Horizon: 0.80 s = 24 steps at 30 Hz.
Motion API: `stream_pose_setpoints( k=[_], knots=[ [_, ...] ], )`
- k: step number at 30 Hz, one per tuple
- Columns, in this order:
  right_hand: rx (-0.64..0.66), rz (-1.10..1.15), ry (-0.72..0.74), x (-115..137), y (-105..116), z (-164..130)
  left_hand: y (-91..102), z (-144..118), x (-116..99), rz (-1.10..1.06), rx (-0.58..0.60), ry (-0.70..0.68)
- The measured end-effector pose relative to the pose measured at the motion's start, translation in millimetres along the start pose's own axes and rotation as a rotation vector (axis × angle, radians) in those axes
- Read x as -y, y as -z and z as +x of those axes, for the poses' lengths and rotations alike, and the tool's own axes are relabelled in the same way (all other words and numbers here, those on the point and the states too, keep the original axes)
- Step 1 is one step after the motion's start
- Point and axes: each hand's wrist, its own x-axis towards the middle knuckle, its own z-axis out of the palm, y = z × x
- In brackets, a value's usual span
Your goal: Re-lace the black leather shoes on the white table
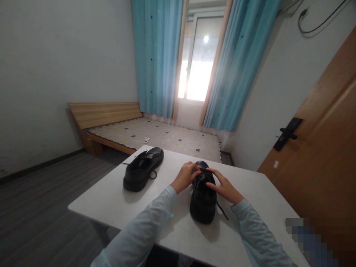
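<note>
A black lace-up shoe [203,207] rests on the white table in front of me, its heel toward me and its toe pointing away. My left hand [187,177] is at the left of its lacing, thumb and fingertips pinched together on the shoelace. From the other side, my right hand [224,186] holds the shoe's right edge, index finger by the laces and thumb at the opening. One loose lace end [222,210] hangs down to the right. My fingers cover part of the lacing. A second black shoe [140,171] stands apart on the left, with its laces loose.
The white table [111,207] has its left corner and far edge in view. Beyond it is a bed [167,135] with a small white object [146,140] on the mattress. A wooden door [314,155] stands close on the right. Blue curtains [157,55] flank a bright window.
</note>
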Motion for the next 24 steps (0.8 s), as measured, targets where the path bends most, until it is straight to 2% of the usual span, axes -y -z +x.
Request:
stream_pose_setpoints(
  k=[12, 24],
  knots=[
    [0.005, -0.006, -0.013, 2.5, 0.1, 0.1, -2.9, -0.4, -4.2, 0.022, -0.028, -0.045],
    [0.006, -0.007, 0.002, 0.3, -0.1, -0.3, -0.7, 0.0, -2.5, 0.042, -0.049, -0.019]
  ],
)
